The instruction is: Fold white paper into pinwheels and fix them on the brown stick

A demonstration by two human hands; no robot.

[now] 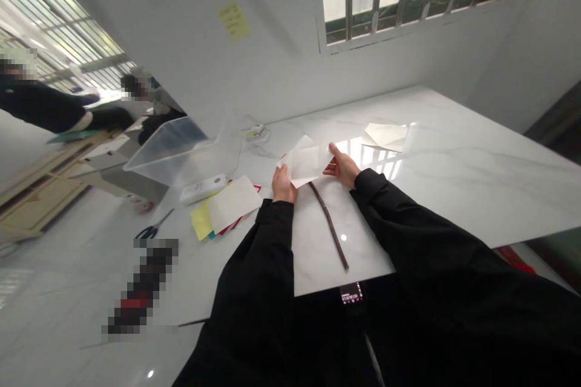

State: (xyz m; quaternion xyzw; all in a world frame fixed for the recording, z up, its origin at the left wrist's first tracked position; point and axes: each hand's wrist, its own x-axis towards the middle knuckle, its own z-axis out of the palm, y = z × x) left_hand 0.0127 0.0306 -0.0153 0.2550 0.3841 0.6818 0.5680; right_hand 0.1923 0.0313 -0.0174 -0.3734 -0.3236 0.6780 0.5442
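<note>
The white paper sheet [302,161] sits between the two hands — the left hand [284,185] and the right hand [342,165] each pinch one side of it, thumb against fingers. Its long axis goes across from left to right, one corner points away from the person. A thin brown stick [329,225] lies just below, on the marble table [476,193].

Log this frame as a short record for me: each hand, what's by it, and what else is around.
Left hand: pinches a white paper sheet
Right hand: pinches the opposite side of the sheet
Below hands: dark stick on marble table
Also on table: folded paper, clear plastic bin, white box, white sheet over yellow paper, black-handled scissors
Background: person in dark clothes
</note>
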